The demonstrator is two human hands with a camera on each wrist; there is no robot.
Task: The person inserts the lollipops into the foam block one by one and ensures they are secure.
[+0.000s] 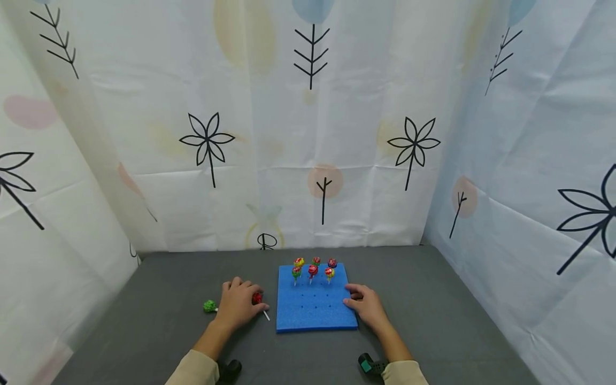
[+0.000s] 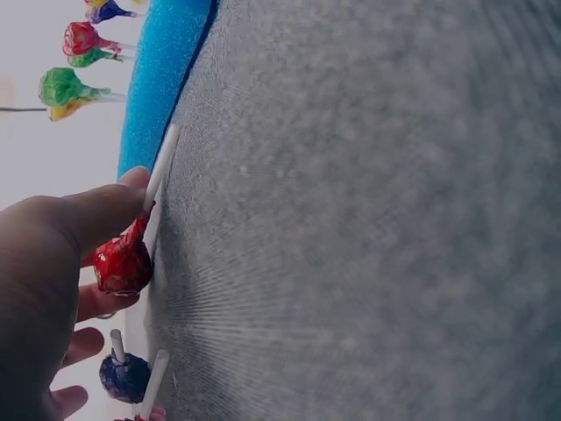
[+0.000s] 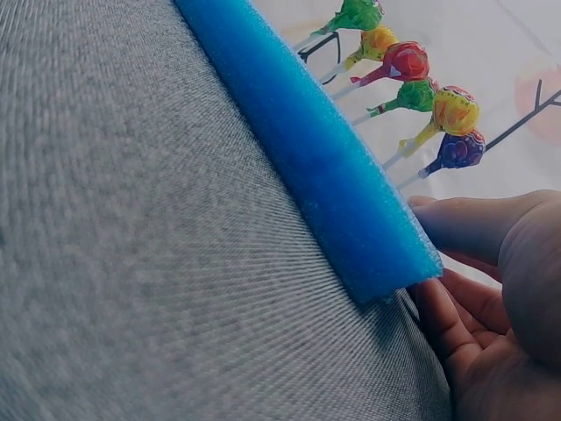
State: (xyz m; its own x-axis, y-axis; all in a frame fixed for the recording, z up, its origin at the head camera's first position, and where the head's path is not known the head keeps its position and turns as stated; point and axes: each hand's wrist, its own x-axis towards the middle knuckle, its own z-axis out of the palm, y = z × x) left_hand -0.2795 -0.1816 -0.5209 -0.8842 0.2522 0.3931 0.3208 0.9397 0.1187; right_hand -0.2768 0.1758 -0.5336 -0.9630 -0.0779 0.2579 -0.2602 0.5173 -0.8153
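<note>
My left hand (image 1: 237, 305) pinches a red-wrapped lollipop (image 2: 123, 263) close over the table, left of the blue foam board. Its thumb lies against the white stick (image 2: 162, 167), which points toward the board in the left wrist view. The blue foam board (image 1: 315, 319) bears several upright lollipops (image 1: 313, 270) in two rows at its back, with small holes in front of them. My right hand (image 1: 368, 306) grips the board's right edge; in the right wrist view the thumb lies over the top and the fingers are against the side.
A green-wrapped lollipop (image 1: 209, 306) lies on the grey table (image 1: 423, 321) left of my left hand. The left wrist view also shows a dark blue lollipop (image 2: 124, 377) beyond the fingers. Patterned white curtains (image 1: 269, 133) enclose the table at the back and sides.
</note>
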